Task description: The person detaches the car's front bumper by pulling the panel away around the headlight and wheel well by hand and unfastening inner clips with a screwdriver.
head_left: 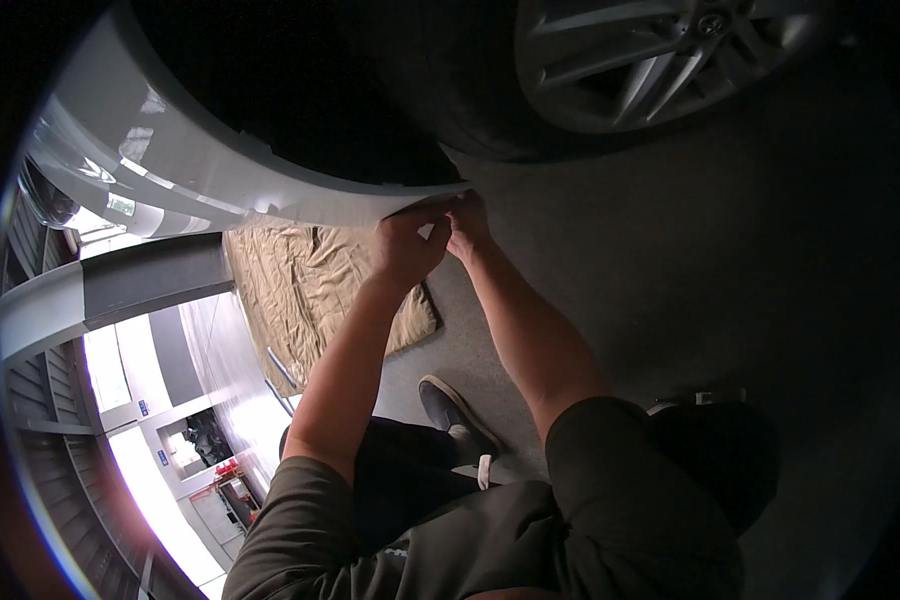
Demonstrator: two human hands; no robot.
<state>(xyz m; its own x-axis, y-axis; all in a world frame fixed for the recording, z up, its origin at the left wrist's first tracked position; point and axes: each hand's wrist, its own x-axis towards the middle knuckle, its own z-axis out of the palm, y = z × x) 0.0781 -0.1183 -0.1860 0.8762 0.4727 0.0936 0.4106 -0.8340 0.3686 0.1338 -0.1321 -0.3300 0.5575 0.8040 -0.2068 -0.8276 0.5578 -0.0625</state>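
Note:
A white car bumper (300,200) curves along the upper left, its lower edge narrowing to a tip beside the wheel opening. My left hand (407,245) is closed at this edge, with the fingers curled against its underside. Close beside it, at the tip, my right hand (467,222) has its fingers bent and drawn together. Whatever lies between the right fingertips is hidden in shadow. Above both hands is the dark tire (470,110) with a silver alloy wheel (660,75).
A crumpled tan mat (300,280) lies on the grey floor (650,270) below the bumper. My dark shoe (455,410) rests on the floor under my arms. A grey and white post (150,285) and a bright workshop area appear at left.

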